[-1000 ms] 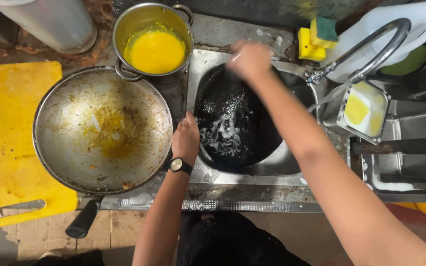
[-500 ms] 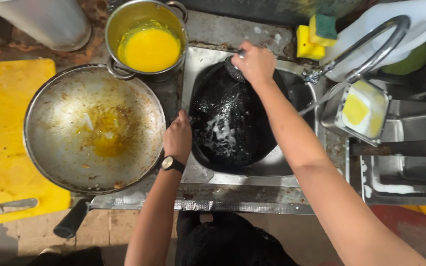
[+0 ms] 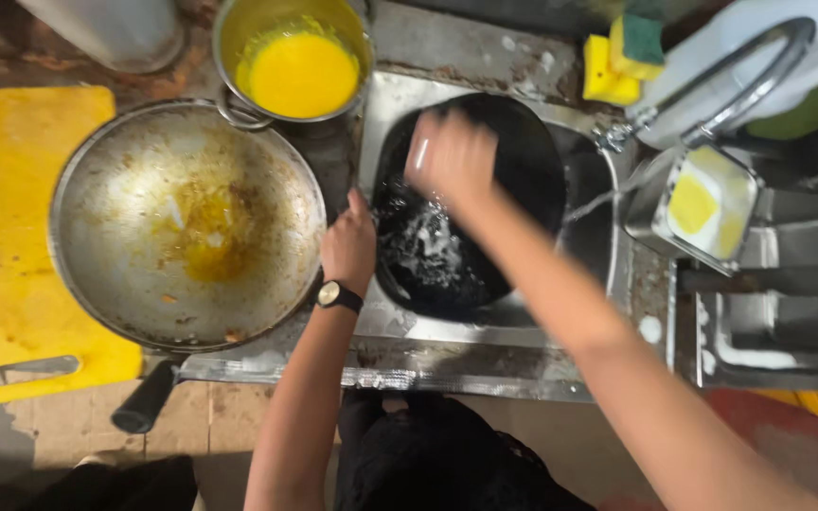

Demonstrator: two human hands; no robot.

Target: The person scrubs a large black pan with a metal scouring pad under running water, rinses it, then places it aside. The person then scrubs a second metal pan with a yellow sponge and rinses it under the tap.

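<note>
While the left hand (image 3: 349, 248) grips the near-left rim of the black pan (image 3: 471, 203) in the sink (image 3: 523, 326), fingers curled over the edge and a dark wristwatch (image 3: 338, 296) on the wrist, the right arm reaches from the lower right across the basin. The right hand (image 3: 450, 159) is blurred over the pan's upper left part; its fingers look bunched, but whether they close on a scrubber or anything else I cannot tell. Soapy foam lies white on the pan's dark inside just below that hand. The pan sits tilted in the sink, beside a large greasy steel wok (image 3: 186, 225) on the counter to its left, with a pot of yellow liquid (image 3: 297, 59) behind the wok and a yellow cutting board (image 3: 2, 246) at far left. A tap (image 3: 712, 95) curves over the sink's right side, with yellow sponges (image 3: 613, 68) near it. Compared with half a second ago, the right hand has come from the pan's far rim nearer to its middle, while the left hand keeps its hold on the same edge.
</note>
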